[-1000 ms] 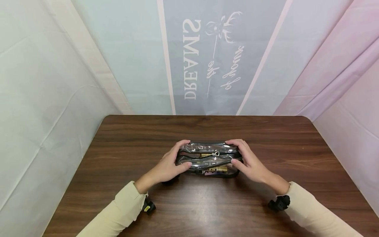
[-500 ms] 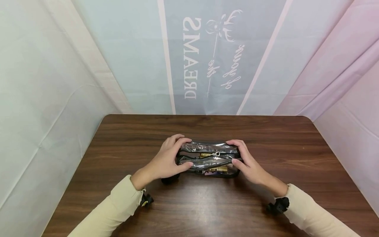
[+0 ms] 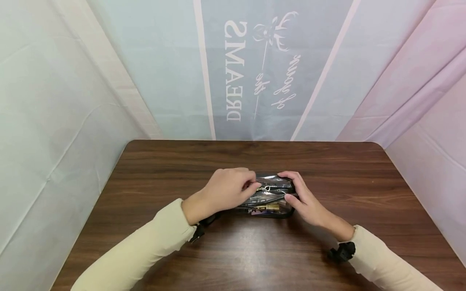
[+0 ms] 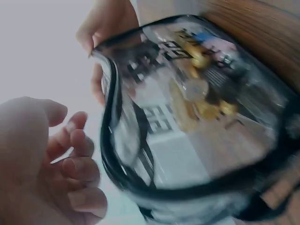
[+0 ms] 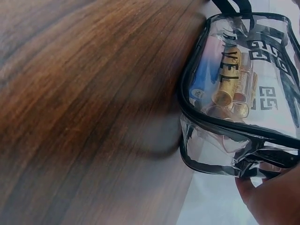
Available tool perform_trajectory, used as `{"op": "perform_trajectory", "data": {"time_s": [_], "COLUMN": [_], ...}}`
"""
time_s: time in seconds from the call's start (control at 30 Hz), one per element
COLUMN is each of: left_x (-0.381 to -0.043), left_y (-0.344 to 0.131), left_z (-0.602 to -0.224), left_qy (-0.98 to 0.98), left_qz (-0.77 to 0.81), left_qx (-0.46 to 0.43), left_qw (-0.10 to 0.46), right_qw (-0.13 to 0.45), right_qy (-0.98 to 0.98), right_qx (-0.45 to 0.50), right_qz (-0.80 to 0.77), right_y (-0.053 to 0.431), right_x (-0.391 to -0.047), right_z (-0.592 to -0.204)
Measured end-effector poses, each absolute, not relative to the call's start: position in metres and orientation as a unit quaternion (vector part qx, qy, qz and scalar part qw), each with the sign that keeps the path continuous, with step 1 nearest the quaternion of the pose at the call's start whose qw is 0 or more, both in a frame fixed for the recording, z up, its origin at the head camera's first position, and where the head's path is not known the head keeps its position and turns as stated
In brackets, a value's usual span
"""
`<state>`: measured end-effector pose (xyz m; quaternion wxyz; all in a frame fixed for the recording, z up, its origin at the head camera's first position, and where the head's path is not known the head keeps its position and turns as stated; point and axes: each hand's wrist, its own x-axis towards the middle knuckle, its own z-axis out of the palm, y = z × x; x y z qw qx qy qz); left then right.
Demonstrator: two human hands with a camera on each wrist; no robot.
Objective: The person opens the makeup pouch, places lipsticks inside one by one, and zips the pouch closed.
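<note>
A clear toiletry bag (image 3: 274, 180) with black piping stands on the table, its top zipper partly parted. My right hand (image 3: 309, 204) grips its right end, thumb on the near top edge and fingers on the far one. Over the bag's left half hovers my left hand (image 3: 227, 188), fingers loosely curled, with the fingertips close to the silver zipper pull (image 3: 267, 188). In the left wrist view, thumb and fingers of the left hand (image 4: 42, 159) are apart, with nothing between them. Gold tubes (image 5: 229, 77) and a blue-and-pink item (image 5: 206, 70) lie inside the bag.
The brown wooden table (image 3: 247, 250) extends around the bag on all sides. A printed grey-blue curtain (image 3: 255, 81) hangs behind it, with pale curtains at left and right. A black strap (image 5: 232, 5) sticks out from the bag's left end.
My left hand has let go of the bag's left end and moved right, over the top near the zipper pull. The right hand and the bag have stayed in place.
</note>
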<state>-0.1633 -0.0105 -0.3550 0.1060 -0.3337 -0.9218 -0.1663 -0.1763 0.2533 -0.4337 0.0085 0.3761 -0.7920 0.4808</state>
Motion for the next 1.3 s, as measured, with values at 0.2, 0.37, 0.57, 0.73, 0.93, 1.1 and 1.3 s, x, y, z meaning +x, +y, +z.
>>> {"op": "perform_trajectory", "data": {"time_s": [0.2,0.37,0.57,0.73,0.93,1.1,1.3], "left_x": [-0.17,-0.175,-0.176,-0.173,-0.172,-0.172,-0.171], "left_y": [0.021,0.034,0.041,0.044,0.044,0.043,0.042], "left_z": [-0.347,-0.345,-0.347,-0.347,-0.344,-0.345,-0.349], "left_qy": [-0.948,-0.959,-0.963,-0.961,-0.954,-0.951,-0.95], "left_qz": [-0.078,-0.025,0.0,0.033,0.059,0.06,0.048], "left_qx": [-0.309,-0.28,-0.269,-0.271,-0.29,-0.3,-0.306], "left_qw": [0.012,-0.029,-0.027,-0.037,-0.05,-0.054,-0.041], "right_qw": [0.005,0.0,0.002,0.007,0.012,0.008,0.005], "right_qy": [-0.794,-0.796,-0.796,-0.795,-0.794,-0.793,-0.791], "right_qx": [0.375,0.372,0.37,0.371,0.372,0.37,0.37], "right_qz": [0.479,0.478,0.479,0.479,0.481,0.485,0.488], "right_y": [0.253,0.253,0.253,0.253,0.253,0.252,0.252], "right_x": [-0.176,-0.177,-0.178,-0.178,-0.177,-0.176,-0.176], "right_z": [-0.431,-0.43,-0.431,-0.432,-0.433,-0.432,-0.434]}}
